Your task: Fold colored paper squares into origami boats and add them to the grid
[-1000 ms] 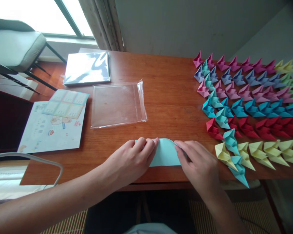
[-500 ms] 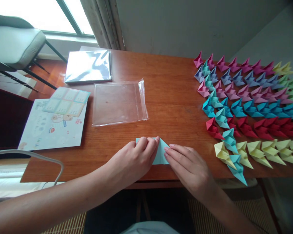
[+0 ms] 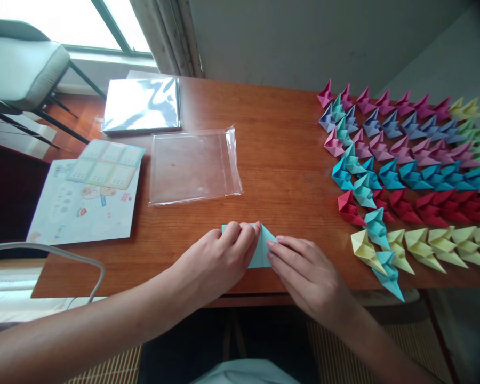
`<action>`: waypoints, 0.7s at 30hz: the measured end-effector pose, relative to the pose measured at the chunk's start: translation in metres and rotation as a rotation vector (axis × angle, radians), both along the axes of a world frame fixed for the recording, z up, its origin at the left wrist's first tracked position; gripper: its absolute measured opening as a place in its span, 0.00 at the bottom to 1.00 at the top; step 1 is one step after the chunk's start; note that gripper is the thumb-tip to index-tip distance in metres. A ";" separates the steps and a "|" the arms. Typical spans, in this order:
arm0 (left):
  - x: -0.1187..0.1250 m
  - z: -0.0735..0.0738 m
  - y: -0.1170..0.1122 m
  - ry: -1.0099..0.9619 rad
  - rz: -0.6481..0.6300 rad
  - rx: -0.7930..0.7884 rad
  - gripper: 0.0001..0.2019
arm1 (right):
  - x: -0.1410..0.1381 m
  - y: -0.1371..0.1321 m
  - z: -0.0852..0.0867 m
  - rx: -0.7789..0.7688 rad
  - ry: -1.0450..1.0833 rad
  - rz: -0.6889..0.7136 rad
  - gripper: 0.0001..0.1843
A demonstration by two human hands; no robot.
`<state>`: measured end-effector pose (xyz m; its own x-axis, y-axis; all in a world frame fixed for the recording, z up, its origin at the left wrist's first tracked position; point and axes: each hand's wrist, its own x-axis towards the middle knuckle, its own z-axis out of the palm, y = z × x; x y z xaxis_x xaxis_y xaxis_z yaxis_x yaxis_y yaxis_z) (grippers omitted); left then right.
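A light blue sheet of origami paper (image 3: 260,255) lies near the table's front edge, its upper right corner folded at a slant. My left hand (image 3: 230,256) covers its left part, fingers curled, with the fingertips gripping it at the top edge. From the other side, my right hand (image 3: 308,272) has its fingers held together, their tips on the slanted right edge. Its thumb is hidden under the palm. To the right of this hand stand rows of folded paper pieces, among them a pale yellow one (image 3: 368,252) and a light blue one (image 3: 390,274).
A clear plastic sleeve (image 3: 194,168) lies beyond my hands. Left of it are a printed white sheet (image 3: 80,213), a smaller card (image 3: 108,162) and a shiny wrapped pack (image 3: 142,104). A white cable (image 3: 76,257) bends over the table's left corner. A chair (image 3: 24,64) stands by the window.
The view has shifted very slightly. My fingers stay at nearly the same spots on the paper, and the paper's lower right corner shows a little less beside my right fingertips.
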<state>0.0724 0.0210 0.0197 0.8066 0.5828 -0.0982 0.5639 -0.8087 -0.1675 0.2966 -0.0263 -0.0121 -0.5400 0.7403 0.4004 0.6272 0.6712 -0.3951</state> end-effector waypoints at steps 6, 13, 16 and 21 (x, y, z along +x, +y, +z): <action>-0.001 0.001 0.000 0.001 -0.020 0.027 0.24 | 0.002 0.000 -0.002 -0.024 0.012 0.017 0.18; -0.001 0.000 0.001 0.009 -0.018 0.015 0.24 | 0.001 0.000 -0.003 -0.031 0.027 0.019 0.17; -0.001 -0.001 0.002 0.010 -0.016 0.018 0.24 | 0.001 0.000 -0.003 -0.031 0.020 0.017 0.17; -0.002 -0.002 0.001 0.003 -0.017 0.019 0.24 | 0.002 -0.001 -0.004 -0.038 0.019 0.024 0.18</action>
<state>0.0708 0.0221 0.0180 0.8161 0.5709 -0.0898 0.5497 -0.8147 -0.1844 0.2989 -0.0274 -0.0162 -0.5504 0.7423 0.3822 0.6035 0.6700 -0.4322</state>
